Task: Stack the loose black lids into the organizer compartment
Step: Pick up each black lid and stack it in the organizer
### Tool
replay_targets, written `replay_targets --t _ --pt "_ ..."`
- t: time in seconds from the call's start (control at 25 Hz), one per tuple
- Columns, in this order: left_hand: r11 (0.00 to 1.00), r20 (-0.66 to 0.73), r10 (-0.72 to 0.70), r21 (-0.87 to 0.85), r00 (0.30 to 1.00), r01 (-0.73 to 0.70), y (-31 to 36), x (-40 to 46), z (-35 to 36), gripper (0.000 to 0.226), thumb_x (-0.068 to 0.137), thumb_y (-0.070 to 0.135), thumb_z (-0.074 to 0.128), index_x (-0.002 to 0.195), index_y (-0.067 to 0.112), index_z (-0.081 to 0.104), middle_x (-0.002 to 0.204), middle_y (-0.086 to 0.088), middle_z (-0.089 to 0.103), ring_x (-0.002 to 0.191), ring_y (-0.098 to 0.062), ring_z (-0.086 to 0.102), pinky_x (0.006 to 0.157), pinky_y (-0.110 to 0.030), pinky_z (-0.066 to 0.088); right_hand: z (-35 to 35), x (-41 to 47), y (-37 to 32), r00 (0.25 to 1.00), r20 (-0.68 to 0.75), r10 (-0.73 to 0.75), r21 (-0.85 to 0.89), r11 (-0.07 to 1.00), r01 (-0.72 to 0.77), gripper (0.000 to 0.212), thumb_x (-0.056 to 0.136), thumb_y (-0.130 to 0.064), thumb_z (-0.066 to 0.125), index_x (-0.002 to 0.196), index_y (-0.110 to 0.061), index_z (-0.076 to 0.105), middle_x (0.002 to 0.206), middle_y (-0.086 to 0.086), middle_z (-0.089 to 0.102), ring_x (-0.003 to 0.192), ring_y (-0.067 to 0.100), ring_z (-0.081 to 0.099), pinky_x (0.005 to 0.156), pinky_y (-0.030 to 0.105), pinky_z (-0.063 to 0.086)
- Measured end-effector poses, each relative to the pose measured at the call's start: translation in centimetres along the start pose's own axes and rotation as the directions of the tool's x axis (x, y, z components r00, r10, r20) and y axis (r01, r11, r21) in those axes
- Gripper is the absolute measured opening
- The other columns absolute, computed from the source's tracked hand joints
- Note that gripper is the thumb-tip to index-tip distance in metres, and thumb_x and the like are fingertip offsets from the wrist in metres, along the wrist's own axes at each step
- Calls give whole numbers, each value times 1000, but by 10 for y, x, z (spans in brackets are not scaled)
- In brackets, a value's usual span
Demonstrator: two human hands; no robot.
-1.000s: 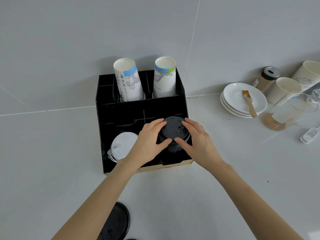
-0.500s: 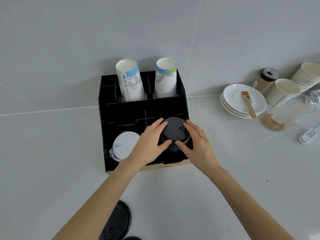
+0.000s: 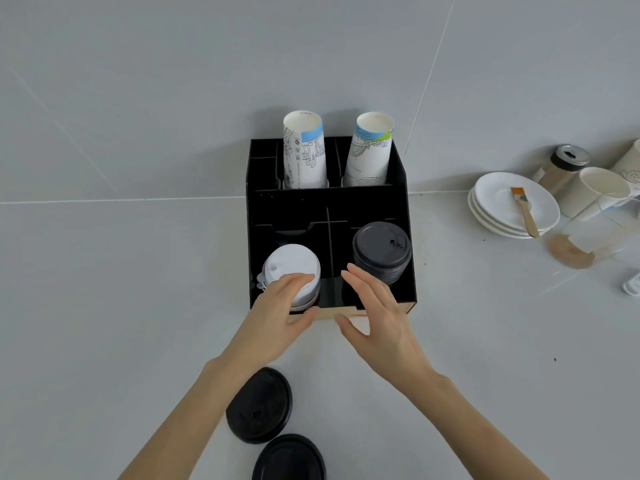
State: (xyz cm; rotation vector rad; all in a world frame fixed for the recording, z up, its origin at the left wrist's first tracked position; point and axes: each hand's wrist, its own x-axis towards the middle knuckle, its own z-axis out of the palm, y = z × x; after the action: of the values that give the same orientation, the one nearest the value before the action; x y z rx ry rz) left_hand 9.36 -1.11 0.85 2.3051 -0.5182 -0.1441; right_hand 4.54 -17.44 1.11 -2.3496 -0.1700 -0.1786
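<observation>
Bare left hand (image 3: 280, 313) and right hand (image 3: 375, 318) both spread wide, empty, at near edge of organizer (image 3: 401, 188). Black lid stack (image 3: 381, 252) sits in near-right compartment, white lids (image 3: 292, 271) at its left. Two loose black lids (image 3: 259, 405) lie on surface (image 3: 104, 306), near side. Judged: between placements; next, pick up one loose lid, set on stack.
</observation>
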Motion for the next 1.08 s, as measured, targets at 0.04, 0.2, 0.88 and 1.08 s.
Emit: replay_targets --t 0.04,0.2,0.88,1.08 --pt "1000 -8 -7 7 1000 7 -7 -9 -2 46 85 20 57 128 18 41 132 -1 47 119 -17 44 100 -25 34 7 -4 -4 999 35 -6 4 1000 6 55 81 -28 52 133 -19 34 143 -3 35 129 1 24 106 18 21" --pt "997 -1 -72 -16 997 72 -34 -45 -8 46 85 28 56 128 23 40 130 4 47 114 -5 42 102 -24 32 31 -17 -17 985 173 -7 -2 1000 8 54 85 -24 56 134 -19 32 145 -3 33 132 9 29 108 22 22" --pt "971 152 -233 -18 961 238 -83 -126 2 74 63 62 35 128 27 40 128 21 35 116 1 30 87 5 18 89 -53 -39 818 569 86 -142 990 -6 57 90 -33 45 139 -15 20 151 -5 18 137 9 17 112 22 19" --pt "985 232 -174 43 957 168 -85 -125 -1 86 57 64 29 136 28 23 131 24 16 119 0 16 103 -13 14 97 -47 -40 805 589 70 -151 988 25 70 86 -33 52 140 -14 12 153 -2 12 138 12 12 112 24 20"
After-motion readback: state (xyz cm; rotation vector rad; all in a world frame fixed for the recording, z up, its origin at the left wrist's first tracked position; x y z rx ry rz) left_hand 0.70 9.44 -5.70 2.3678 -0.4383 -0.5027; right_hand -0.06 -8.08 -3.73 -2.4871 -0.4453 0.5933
